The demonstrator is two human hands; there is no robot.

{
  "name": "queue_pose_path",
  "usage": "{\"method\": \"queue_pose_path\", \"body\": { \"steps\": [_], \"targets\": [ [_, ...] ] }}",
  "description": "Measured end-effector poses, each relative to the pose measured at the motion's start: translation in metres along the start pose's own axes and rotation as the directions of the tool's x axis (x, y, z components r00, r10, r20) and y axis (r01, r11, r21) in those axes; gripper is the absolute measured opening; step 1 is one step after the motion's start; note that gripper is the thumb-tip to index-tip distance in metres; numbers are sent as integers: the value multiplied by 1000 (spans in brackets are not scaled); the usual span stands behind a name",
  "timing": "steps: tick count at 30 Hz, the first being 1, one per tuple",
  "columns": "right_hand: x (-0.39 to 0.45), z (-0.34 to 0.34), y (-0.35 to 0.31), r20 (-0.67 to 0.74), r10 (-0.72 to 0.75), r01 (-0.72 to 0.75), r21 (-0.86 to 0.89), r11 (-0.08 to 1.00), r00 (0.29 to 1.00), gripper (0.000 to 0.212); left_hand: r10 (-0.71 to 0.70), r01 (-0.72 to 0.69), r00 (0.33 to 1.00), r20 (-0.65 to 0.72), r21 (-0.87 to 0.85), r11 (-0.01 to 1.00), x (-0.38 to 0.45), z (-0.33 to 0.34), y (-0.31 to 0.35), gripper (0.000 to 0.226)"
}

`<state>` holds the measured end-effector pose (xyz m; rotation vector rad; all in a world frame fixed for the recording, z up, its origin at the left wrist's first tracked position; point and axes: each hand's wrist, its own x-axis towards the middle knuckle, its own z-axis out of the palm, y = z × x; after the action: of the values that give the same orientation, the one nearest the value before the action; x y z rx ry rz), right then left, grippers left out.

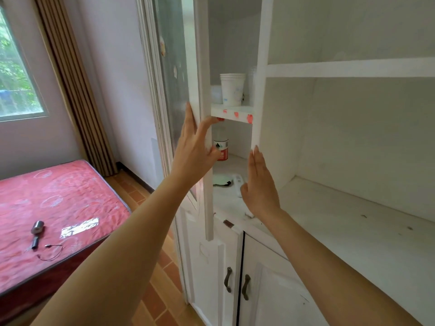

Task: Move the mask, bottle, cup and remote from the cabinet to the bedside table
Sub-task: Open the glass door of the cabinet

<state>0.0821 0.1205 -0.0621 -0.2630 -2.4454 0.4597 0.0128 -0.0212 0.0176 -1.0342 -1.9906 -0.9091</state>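
A tall white cabinet (259,67) has a narrow compartment with its glass door (174,78) swung out to the left. On the upper shelf stands a white paper cup (231,89). The shelf below carries a bottle (221,147) with a red and white label, partly behind my left hand. A pale mask (222,181) and a white remote (237,182) lie on the bottom ledge. My left hand (195,147) grips the door's free edge, thumb curled round it. My right hand (259,184) is flat with straight fingers in front of the remote, beside the divider.
A wide bare shelf (353,220) runs to the right. Below are lower doors with dark handles (246,287). At the left is a bed with a red mattress (54,198), on which lie a grey tool (36,232) and a cable. A window and a curtain stand behind it.
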Motion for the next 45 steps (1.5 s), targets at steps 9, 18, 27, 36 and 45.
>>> {"method": "queue_pose_path", "body": {
  "steps": [9, 18, 27, 36, 45],
  "targets": [
    [-24, 54, 10, 403, -64, 67, 6, 998, 913, 68, 23, -21, 998, -56, 36, 999, -15, -21, -17, 58],
    [-35, 102, 30, 647, 99, 117, -282, 952, 756, 74, 110, -81, 990, -89, 279, 957, -32, -25, -40, 58],
    [-39, 108, 22, 664, 140, 157, -367, 917, 734, 72, 141, -37, 970, -196, 456, 889, -57, -44, -50, 61],
    [-41, 115, 11, 634, 146, 128, -365, 922, 759, 69, 18, 166, 950, -312, 552, 817, -70, -68, -62, 69],
    [-37, 124, 1, 632, 114, 128, -324, 937, 766, 69, -95, 290, 927, -362, 535, 794, -71, -94, -93, 69]
  ]
}}
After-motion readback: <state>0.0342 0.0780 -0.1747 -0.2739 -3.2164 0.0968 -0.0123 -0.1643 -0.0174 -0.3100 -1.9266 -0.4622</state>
